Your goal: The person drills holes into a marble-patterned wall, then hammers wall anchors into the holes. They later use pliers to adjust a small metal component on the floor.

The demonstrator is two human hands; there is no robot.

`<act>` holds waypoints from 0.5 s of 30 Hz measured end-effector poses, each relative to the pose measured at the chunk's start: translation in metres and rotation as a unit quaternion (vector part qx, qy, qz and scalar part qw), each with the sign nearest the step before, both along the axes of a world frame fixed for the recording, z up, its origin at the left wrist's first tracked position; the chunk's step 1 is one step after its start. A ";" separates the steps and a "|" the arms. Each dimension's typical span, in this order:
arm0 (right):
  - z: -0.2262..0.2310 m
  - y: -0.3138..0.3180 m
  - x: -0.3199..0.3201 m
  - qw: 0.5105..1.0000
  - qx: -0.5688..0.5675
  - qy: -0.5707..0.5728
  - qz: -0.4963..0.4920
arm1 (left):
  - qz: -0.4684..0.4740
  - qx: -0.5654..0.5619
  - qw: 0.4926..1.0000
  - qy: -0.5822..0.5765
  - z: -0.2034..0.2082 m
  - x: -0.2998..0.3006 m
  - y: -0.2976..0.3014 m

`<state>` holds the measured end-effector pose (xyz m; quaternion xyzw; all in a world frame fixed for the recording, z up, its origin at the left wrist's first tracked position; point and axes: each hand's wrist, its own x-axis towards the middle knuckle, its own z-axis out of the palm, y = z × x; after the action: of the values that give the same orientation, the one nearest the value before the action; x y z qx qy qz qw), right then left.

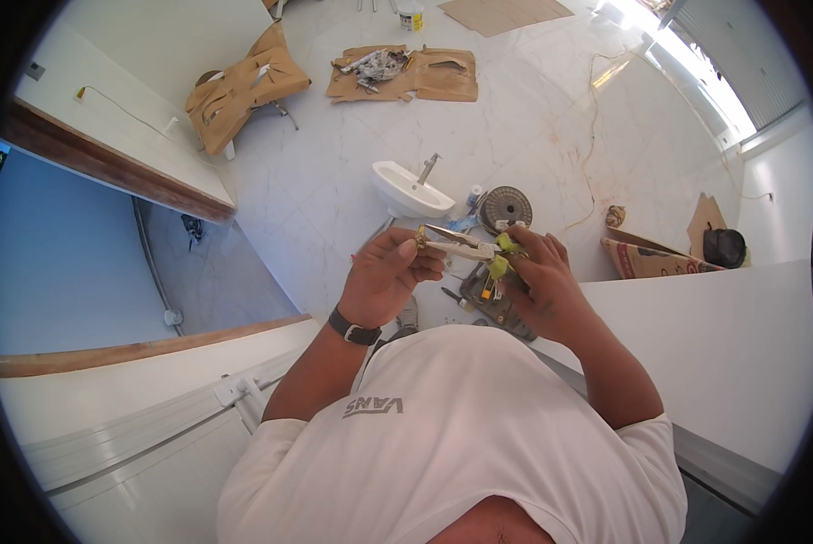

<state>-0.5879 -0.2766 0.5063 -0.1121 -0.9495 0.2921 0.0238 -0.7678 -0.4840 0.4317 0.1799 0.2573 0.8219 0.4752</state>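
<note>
In front of my chest, my left hand (pixel 387 276) pinches a small brass-coloured fitting (pixel 421 236) between thumb and fingers. A dark-strapped watch (pixel 354 331) is on that wrist. My right hand (pixel 544 283) is closed on a pair of pliers (pixel 461 249) with yellow-green handles (pixel 500 266). Their metal jaws point left and stand apart, close to the fitting; whether they touch it I cannot tell. Below the pliers lies a grey tool tray (pixel 502 313) with tools in it, partly hidden by my right hand.
A white washbasin (pixel 411 192) with a metal tap (pixel 429 168) stands just beyond my hands. Beside it is a dark round ribbed object (pixel 506 208). Farther off, cardboard (pixel 447 72) lies on the pale tiled floor. A white counter or low wall (pixel 696 344) runs along my right.
</note>
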 end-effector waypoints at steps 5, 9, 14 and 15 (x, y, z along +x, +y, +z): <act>0.012 0.006 0.004 0.992 -0.104 -0.062 0.037 | -0.014 0.003 1.000 -0.019 -0.002 0.003 -0.001; 0.013 0.008 0.005 0.954 -0.277 -0.112 0.025 | -0.027 0.003 1.000 0.003 -0.002 0.000 -0.003; 0.010 0.011 0.004 0.950 -0.278 -0.113 0.088 | -0.038 -0.017 0.998 0.044 -0.002 -0.007 -0.008; 0.011 0.012 0.004 0.948 -0.281 -0.114 0.093 | -0.042 -0.018 0.998 0.050 -0.002 -0.008 -0.009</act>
<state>-0.5838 -0.2646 0.5169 -0.0582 -0.8316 0.5332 -0.1439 -0.7760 -0.4930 0.4298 0.2226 0.2875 0.7865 0.4992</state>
